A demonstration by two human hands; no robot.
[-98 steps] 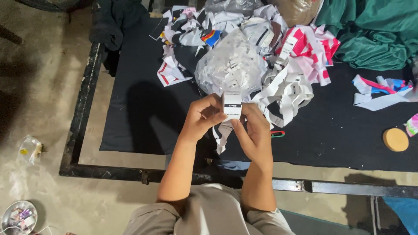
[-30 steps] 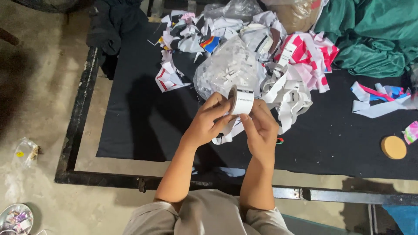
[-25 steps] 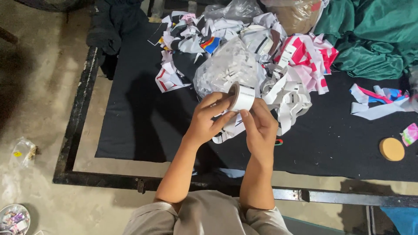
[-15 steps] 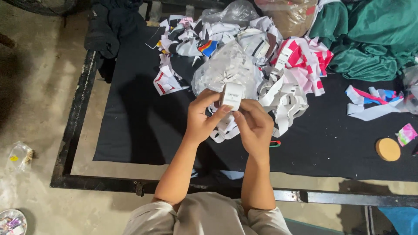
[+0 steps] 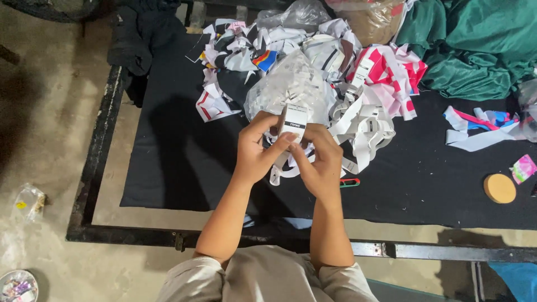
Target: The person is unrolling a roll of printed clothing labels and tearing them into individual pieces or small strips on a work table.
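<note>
My left hand [image 5: 256, 150] and my right hand [image 5: 320, 162] are raised together over the black cloth [image 5: 184, 156] on the table. Both pinch a small white label strip [image 5: 294, 122] with dark print, held upright between the fingertips. A loose tail of the white strip hangs below my hands. Just beyond lies a heap of white label ribbon [image 5: 366, 126] and a clear plastic bag [image 5: 291, 84] holding more labels.
Printed fabric scraps [image 5: 235, 50] and a pink-and-white striped piece [image 5: 391, 72] are piled at the back. Green fabric [image 5: 475, 45] lies back right. A round cork disc [image 5: 499, 188] and a red clip [image 5: 349, 182] rest on the cloth. The black metal table frame [image 5: 95, 162] runs along the left.
The label, tilted to the right a second ago, now stands upright between my fingertips. My hands have stayed in nearly the same spot.
</note>
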